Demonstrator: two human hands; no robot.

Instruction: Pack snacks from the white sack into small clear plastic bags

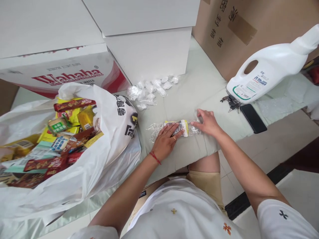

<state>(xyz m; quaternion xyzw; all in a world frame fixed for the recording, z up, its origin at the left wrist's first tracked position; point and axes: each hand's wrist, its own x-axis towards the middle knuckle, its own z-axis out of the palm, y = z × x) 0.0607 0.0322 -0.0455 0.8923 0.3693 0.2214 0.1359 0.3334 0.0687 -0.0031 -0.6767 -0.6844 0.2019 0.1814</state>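
A small yellow, black and white packet [184, 127] lies on the pale green cloth, with clear bubble wrap [152, 130] spreading out at both its ends. My left hand [166, 139] rests flat on the left part of the packet, fingers spread and holding nothing; it covers part of the packet. At the right end of the wrap is my right hand [207, 122], its thumb and index finger apart, the thumb touching the crumpled plastic.
On the left a white plastic bag [109, 132] holds many snacks. Small wrapped bundles [149, 89] lie before white boxes [149, 53]. To the right are a white detergent bottle [271, 66], keys [231, 102], a black phone [253, 118] and a brown carton [264, 30].
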